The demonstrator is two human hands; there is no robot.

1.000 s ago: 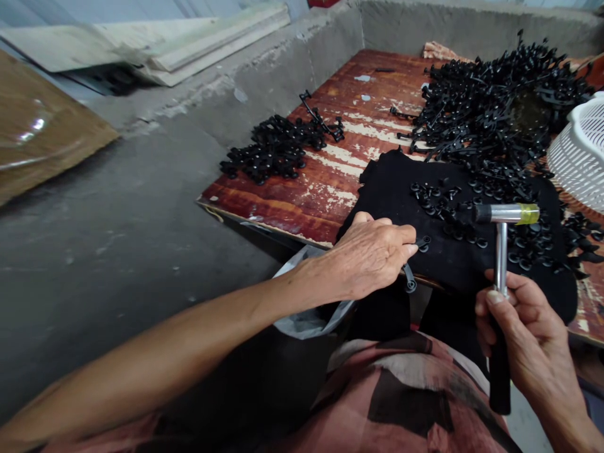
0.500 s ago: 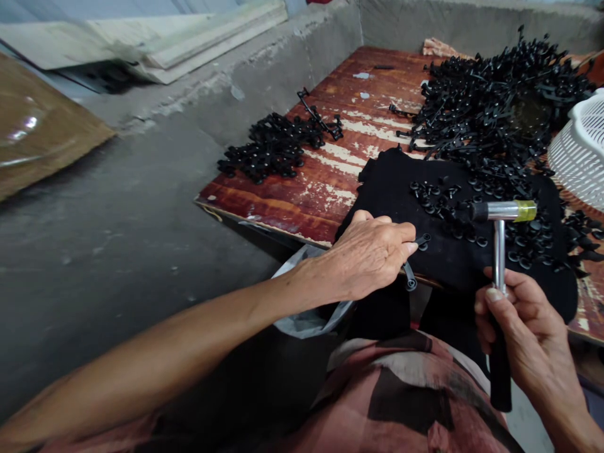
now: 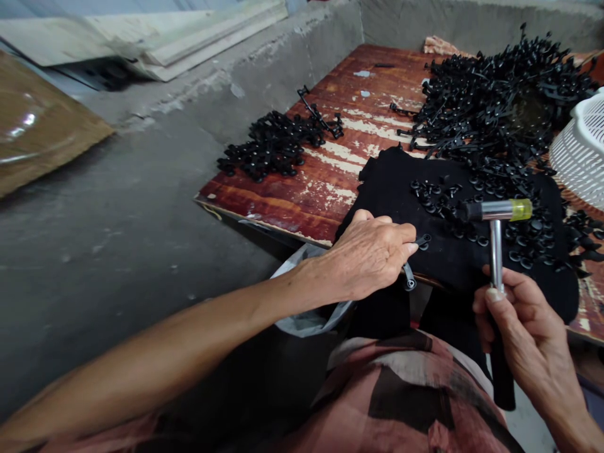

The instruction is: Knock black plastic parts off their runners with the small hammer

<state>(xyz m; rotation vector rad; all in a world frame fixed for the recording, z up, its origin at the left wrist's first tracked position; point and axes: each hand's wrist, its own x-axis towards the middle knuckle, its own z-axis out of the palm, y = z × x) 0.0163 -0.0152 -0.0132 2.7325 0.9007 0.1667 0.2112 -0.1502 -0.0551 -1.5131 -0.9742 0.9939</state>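
My left hand rests on the near edge of a black cloth, fingers closed on a small black plastic part with looped ends. My right hand is closed round the black grip of a small hammer, held upright with its metal shaft up. The hammer's head, black at one end and yellow at the other, hovers above loose black ring parts scattered on the cloth.
A worn red wooden table carries a small heap of black parts at left and a large heap at the back. A white mesh basket stands at right. A grey bag hangs below the table edge. Concrete floor lies left.
The hammer has risen slightly, its head now a little higher and further left over the cloth. My left hand stays in place on the black part.
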